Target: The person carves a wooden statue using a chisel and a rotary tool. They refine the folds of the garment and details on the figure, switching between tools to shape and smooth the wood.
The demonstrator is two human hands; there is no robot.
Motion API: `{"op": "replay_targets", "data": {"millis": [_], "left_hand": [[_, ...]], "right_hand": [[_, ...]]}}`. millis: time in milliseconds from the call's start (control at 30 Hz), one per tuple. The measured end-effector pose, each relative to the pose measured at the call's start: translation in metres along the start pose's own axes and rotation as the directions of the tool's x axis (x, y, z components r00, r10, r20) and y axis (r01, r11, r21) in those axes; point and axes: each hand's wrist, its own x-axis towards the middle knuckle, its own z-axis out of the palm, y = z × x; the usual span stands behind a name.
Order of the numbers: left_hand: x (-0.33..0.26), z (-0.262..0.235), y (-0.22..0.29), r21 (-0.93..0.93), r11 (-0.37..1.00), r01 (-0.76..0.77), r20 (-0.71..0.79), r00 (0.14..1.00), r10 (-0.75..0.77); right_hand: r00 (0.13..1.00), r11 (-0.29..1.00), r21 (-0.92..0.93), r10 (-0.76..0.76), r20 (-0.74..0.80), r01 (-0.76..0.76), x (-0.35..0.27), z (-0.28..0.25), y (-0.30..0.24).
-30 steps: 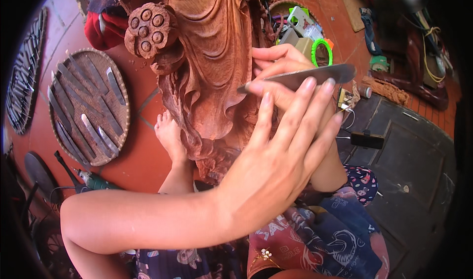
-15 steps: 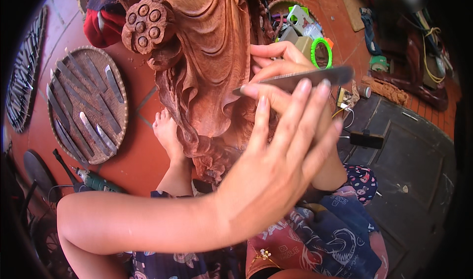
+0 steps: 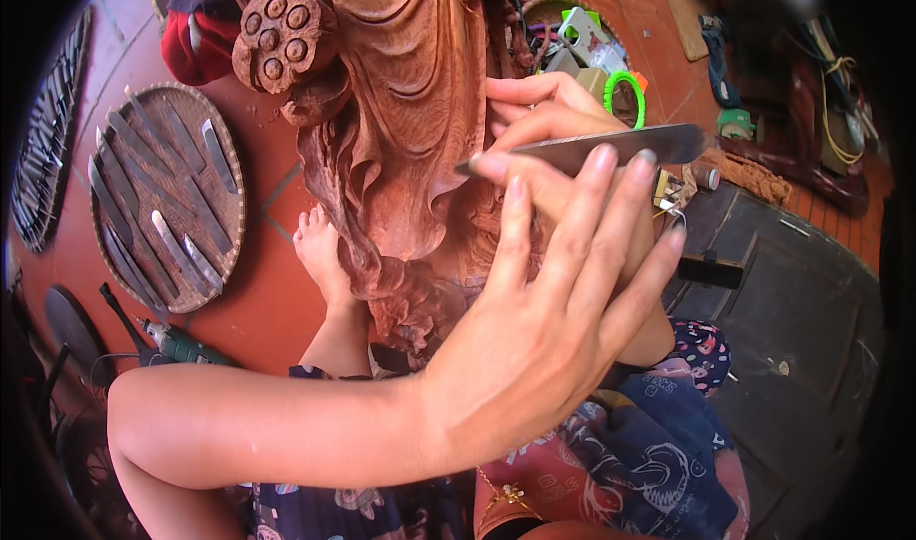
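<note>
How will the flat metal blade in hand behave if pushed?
The flat metal blade is probably stiff, since it shows no sag or bend. Its flat shape suggests sliding or pivoting, not rolling. Being thin, it may be fairly light.

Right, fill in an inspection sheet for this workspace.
Surface: red tiled floor, dark panel at right.
Work items: wood carving; metal blade, tip by the carving, contact unclear.
Clutter: woven tray of blades, green ring.
Left hand: fingers spread, fingertips at the blade.
Right hand: pinching the blade.
Cables: white cable, partly hidden; yellow cord.
Surroundings: green power tool at left, dark phone-like device at right.
</note>
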Motion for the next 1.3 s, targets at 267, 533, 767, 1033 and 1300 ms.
{"op": "replay_targets", "data": {"millis": [267,533,767,1033,1300], "left_hand": [[0.000,0.002,0.000,0.004,1.000,0.015,-0.026,1.000,-0.015],[0.003,0.006,-0.010,-0.043,0.999,0.006,-0.054,0.999,-0.008],[0.006,0.008,-0.013,-0.050,0.998,-0.024,-0.083,0.996,0.020],[0.007,0.005,-0.014,-0.081,0.997,0.001,-0.100,0.995,-0.009],[0.009,0.006,-0.016,-0.169,0.986,0.001,-0.154,0.988,-0.027]], "right_hand": [[0.983,0.984,0.002,-0.180,-0.027,0.180,0.005,0.000,0.022],[0.995,0.998,-0.034,-0.059,-0.080,0.056,0.012,0.007,-0.001],[0.999,0.999,0.033,-0.025,-0.033,0.026,0.006,-0.001,0.005],[0.991,0.991,-0.034,-0.130,0.014,0.131,0.002,-0.004,0.009],[0.999,0.999,-0.006,0.037,-0.003,-0.037,0.005,-0.003,-0.002]]}}
